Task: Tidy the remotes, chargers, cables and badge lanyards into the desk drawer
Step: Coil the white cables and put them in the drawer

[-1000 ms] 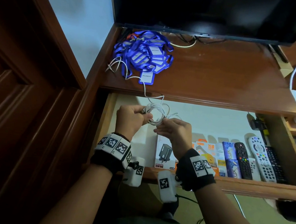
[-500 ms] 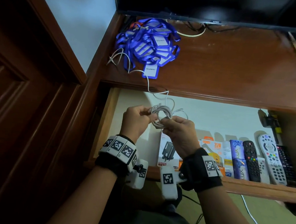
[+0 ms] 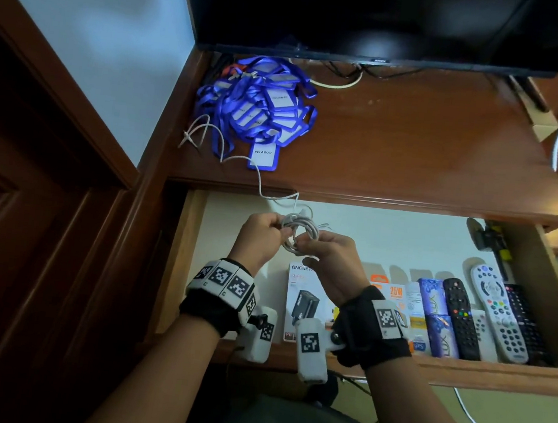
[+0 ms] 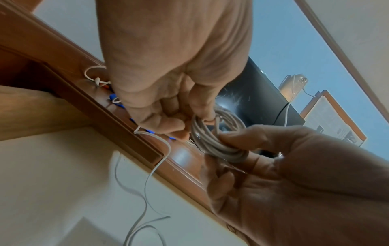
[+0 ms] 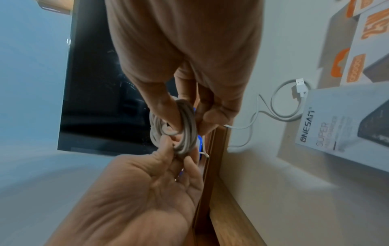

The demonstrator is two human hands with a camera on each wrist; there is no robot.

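Fingers of both my hands are curled round one coil of white cable (image 3: 297, 232), held above the open drawer (image 3: 177, 252). My left hand (image 3: 256, 240) pinches the coil at its 9 o'clock side; my right hand (image 3: 329, 261) grips it from 4 o'clock, thumb over the loops. From the left wrist camera my right thumb crosses the strands, though the fingertips behind the coil are hidden. The loose tail of this cable runs toward 11 o'clock, up over the desk (image 3: 415, 150) edge, and ends beside the pile of blue lanyards (image 3: 257, 105); where it ends I cannot make out.

One badge at the front of the pile reads "PELAWAT". On the drawer floor, a second white cable (image 5: 280, 103) with a USB plug lies against a charger box (image 3: 302, 300) marked "ONESAM" and "SUPER"; smaller print is blurred. My right wrist covers part of that box. At 3 o'clock stand an orange box (image 3: 394, 292) reading "25W", blue packets (image 3: 433, 303) marked "LUX", and the remotes (image 3: 497, 320), the farthest cut by the drawer side. A dark screen (image 3: 360, 13) fills 12 o'clock, cropped by the frame.
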